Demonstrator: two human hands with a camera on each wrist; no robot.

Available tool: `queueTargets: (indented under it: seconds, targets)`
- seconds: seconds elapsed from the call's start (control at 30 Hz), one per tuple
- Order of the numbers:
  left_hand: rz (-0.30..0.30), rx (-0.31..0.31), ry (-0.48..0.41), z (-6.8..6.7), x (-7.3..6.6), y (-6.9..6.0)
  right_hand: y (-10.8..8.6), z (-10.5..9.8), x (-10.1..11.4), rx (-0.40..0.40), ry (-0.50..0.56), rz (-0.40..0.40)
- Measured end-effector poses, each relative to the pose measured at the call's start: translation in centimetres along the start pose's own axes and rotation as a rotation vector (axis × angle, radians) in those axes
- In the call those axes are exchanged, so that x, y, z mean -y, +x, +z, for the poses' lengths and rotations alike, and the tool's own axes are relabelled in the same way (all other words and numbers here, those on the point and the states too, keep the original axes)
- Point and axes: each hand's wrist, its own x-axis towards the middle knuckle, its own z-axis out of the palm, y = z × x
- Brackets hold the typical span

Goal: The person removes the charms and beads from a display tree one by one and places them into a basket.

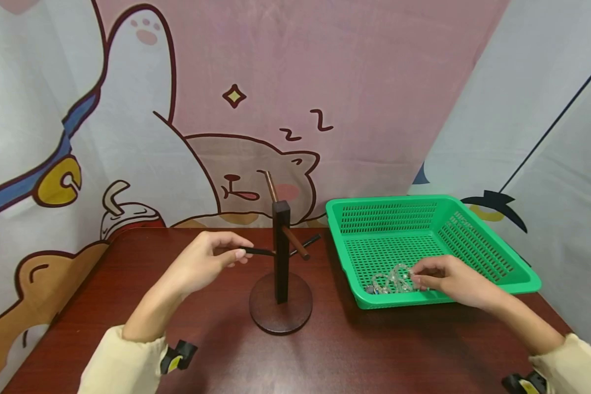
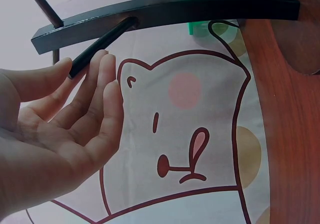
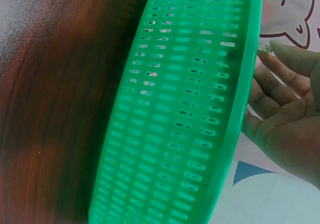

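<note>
A dark wooden stand [image 1: 281,262] has an upright post on a round base, with several pegs sticking out. My left hand [image 1: 197,265] pinches the tip of its left black peg [image 2: 102,47] between thumb and fingers. At the near side of the green basket [image 1: 342,254], my right hand [image 1: 455,280] pinches a clear beaded bracelet [image 1: 403,278] that looks partly raised. One clear bead [image 3: 265,47] shows at the thumb tip in the right wrist view. Other clear bracelets [image 1: 381,283] lie beside it in the basket; how many is hard to tell.
The stand and basket share a reddish-brown wooden table [image 1: 216,350], the basket on the right side. Behind the table hangs a cloth [image 1: 374,82] printed with cartoon animals. A small dark round piece [image 1: 370,289] lies in the basket's near left corner.
</note>
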Motion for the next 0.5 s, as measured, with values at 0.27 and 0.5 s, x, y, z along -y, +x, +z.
queueTargets:
  seconds: [0.27,0.5]
  targets:
    - [0.007,0.014,-0.028,0.0,0.3,-0.2,-0.1,-0.2,0.1,-0.022,0.014,0.033]
    - [0.037,0.041,0.050,-1.1,0.6,-0.5,0.0,-0.8,0.3,-0.057,-0.013,-0.007]
